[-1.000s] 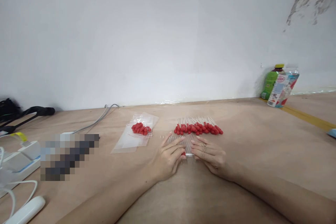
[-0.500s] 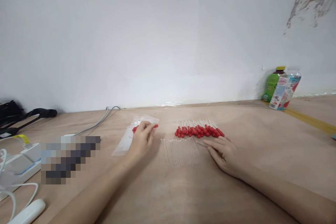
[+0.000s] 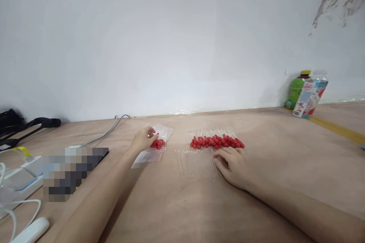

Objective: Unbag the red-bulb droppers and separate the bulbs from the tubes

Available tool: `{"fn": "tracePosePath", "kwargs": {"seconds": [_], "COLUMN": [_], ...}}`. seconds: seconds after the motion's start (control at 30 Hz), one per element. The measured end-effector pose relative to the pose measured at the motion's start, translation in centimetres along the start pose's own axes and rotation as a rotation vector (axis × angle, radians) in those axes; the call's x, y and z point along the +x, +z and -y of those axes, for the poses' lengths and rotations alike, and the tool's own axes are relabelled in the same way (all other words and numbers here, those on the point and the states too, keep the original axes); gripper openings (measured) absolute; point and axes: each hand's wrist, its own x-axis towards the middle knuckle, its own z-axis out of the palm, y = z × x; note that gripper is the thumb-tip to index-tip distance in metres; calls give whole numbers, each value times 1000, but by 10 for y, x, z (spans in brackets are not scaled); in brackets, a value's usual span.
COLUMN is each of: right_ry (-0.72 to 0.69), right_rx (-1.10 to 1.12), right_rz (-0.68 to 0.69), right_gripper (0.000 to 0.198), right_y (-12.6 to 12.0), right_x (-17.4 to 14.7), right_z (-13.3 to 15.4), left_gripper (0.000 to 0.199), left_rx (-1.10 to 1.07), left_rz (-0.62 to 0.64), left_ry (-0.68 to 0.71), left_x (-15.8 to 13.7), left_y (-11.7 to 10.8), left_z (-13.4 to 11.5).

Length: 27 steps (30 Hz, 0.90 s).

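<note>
Head view: left hand (image 3: 144,138) is resting at the pile of red bulbs (image 3: 159,144), which is lying on plastic bags (image 3: 149,156); its fingers are staying out of clear sight, grip cannot be told. Right hand (image 3: 235,165), fingers bent, is lying at the right end of the clear tubes (image 3: 198,164); hold unclear. Red-tipped tubes (image 3: 216,141) are lying just beyond.

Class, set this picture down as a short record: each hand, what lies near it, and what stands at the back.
Left hand: at the red pieces; grip unclear
Under red pieces: clear plastic bags
Right hand: by the right end of the clear rods; grip unclear
Beyond the clear rods: row of red-tipped sticks
Back right: two bottles
</note>
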Motion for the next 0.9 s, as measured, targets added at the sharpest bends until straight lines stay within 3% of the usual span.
{"fn": "tracePosePath", "kwargs": {"seconds": [0.2,0.37,0.63,0.9], "right_ry": [-29,-28,-11,6], "right_rx": [25,72,103,155], "right_rz": [-13,-38,-48,-21], "right_gripper": [26,30,27,25], "right_y": [1,6,9,9], "right_x": [-6,-6,-5,-2], "right_z": [-4,-8,-12,-12], "left_gripper": [23,21,22,27], "left_rx": [22,-3,-72,-172], "left_rz": [-48,-105,101,244], "left_ry": [6,116,369,392], "left_x": [-5,-9,-15,-8], "left_y": [-7,-2,47,61], "left_z": [-6,-35,-99,-108]}}
